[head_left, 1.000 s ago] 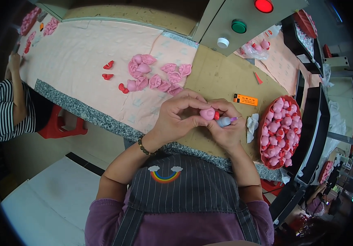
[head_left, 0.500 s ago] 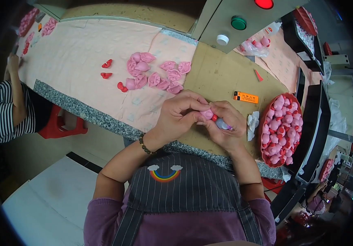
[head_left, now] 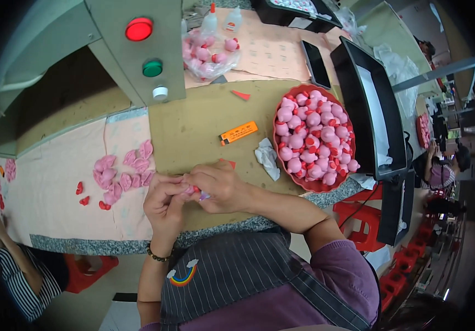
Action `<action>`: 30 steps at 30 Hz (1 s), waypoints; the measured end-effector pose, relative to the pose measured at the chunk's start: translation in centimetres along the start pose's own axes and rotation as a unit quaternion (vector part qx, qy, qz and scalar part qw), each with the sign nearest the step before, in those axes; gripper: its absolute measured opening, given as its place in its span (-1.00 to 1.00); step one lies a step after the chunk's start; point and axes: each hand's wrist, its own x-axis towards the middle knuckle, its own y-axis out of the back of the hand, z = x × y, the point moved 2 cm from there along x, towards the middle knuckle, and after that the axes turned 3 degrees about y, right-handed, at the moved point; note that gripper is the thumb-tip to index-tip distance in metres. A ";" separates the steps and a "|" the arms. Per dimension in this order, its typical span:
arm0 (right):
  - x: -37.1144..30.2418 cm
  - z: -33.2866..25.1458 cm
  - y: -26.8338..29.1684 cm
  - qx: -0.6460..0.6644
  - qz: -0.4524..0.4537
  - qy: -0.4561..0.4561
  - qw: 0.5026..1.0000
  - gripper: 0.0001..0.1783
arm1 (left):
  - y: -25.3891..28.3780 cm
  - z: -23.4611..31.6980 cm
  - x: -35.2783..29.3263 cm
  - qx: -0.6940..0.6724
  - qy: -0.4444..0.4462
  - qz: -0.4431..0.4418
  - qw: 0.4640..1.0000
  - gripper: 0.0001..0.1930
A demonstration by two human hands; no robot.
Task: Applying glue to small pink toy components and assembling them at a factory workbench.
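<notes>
My left hand [head_left: 163, 204] and my right hand [head_left: 216, 186] are closed together over the mat. Between their fingertips they pinch a small pink toy piece with a red part [head_left: 195, 189]. A bit of a small translucent thing with a purple end [head_left: 205, 196] shows under my right fingers; most of it is hidden. Left of my hands lie several curled pink pieces [head_left: 126, 181] on a pink cloth [head_left: 55, 190]. Small red pieces [head_left: 84, 201] are beside them. Behind my right hand a red scrap [head_left: 228, 163] peeks out.
To the right, a red scalloped tray [head_left: 276, 144] holds many pink-and-red toys, beside a crumpled tissue [head_left: 267, 160]. An orange packet [head_left: 238, 132] lies ahead. Beyond are a bag of toys [head_left: 211, 58], a phone [head_left: 315, 63], a black bin [head_left: 368, 118] and a control box [head_left: 105, 33]. A striped-sleeved person [head_left: 25, 284] works at left.
The view has swung to the right, so the table's things appear shifted left and the tray shows more fully. Both hands stay together on the pink piece.
</notes>
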 end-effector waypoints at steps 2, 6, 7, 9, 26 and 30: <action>0.1 -0.1 0.0 -0.002 -0.006 0.006 1.000 -0.66 | 0.0 0.4 0.0 -0.015 0.025 0.018 0.999 -0.92; 0.1 -0.2 0.1 -0.012 -0.003 0.001 1.000 -0.64 | -0.2 0.6 0.3 -0.020 0.032 0.014 0.999 -0.94; 0.3 -0.3 0.1 -0.006 -0.008 0.003 1.000 -0.62 | -0.1 0.7 0.3 -0.018 0.016 0.020 0.999 -0.95; 0.4 -0.4 0.0 -0.004 -0.009 0.007 1.000 -0.60 | 0.1 0.8 0.2 -0.017 -0.003 0.022 1.000 -0.95; 0.5 -2.0 11.9 -0.412 0.011 -0.191 0.891 -0.65 | 0.4 0.2 0.3 -0.103 0.004 0.024 0.994 -0.57; -1.6 -2.7 13.3 -0.410 0.044 -0.214 0.885 -0.74 | -0.2 0.5 0.3 -0.096 0.035 0.017 0.995 -0.63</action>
